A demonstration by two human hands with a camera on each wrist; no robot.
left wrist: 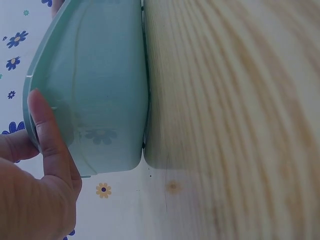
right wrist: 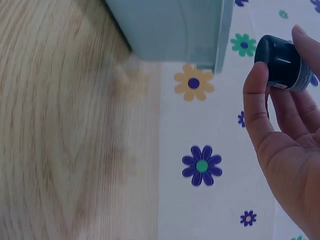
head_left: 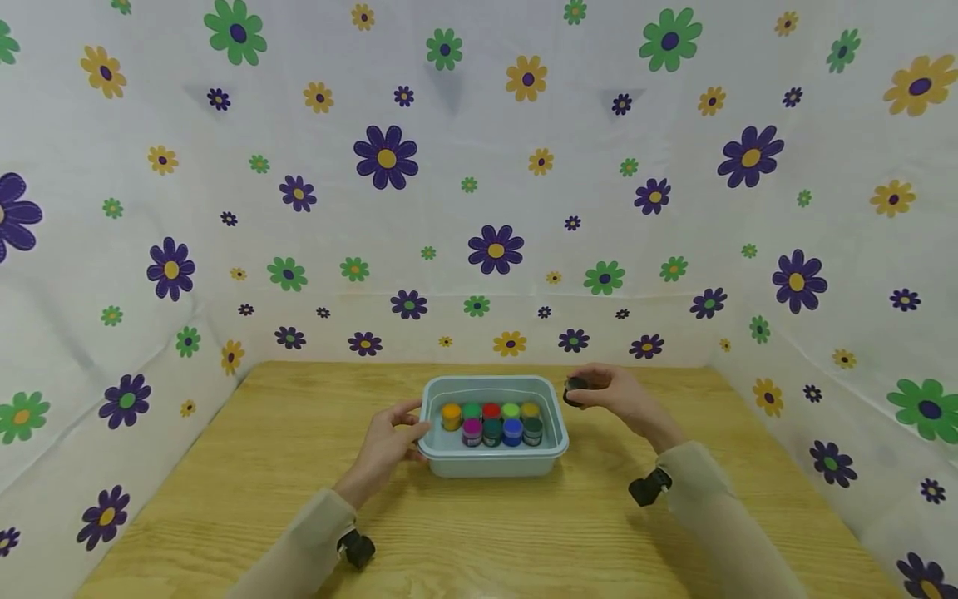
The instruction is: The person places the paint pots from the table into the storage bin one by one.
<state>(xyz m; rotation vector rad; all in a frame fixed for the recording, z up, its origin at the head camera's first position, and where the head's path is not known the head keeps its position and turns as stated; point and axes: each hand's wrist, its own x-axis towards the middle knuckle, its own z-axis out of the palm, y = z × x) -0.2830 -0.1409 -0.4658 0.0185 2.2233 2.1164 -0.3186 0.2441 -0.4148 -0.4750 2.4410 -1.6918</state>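
Note:
A pale blue-green plastic tub [head_left: 491,467] stands on the table, with several small paint jars [head_left: 512,430] in two rows inside it. Their colours include orange, green, red, yellow, magenta and blue. My left hand [head_left: 392,437] grips the tub's left end at the rim; the left wrist view shows thumb and fingers on either side of that edge [left wrist: 29,100]. Just beyond the tub's right end, my right hand [head_left: 617,398] pinches a dark paint jar [right wrist: 281,62] between thumb and fingers, raised above the table. The jar is tilted, and part of it is hidden by the fingertips.
Under everything lies a light wood-grain table [head_left: 479,541]. A white sheet printed with flowers [head_left: 479,208] rises behind it and along both sides. Each wrist carries a small black camera, such as the one on the right sleeve [head_left: 649,487].

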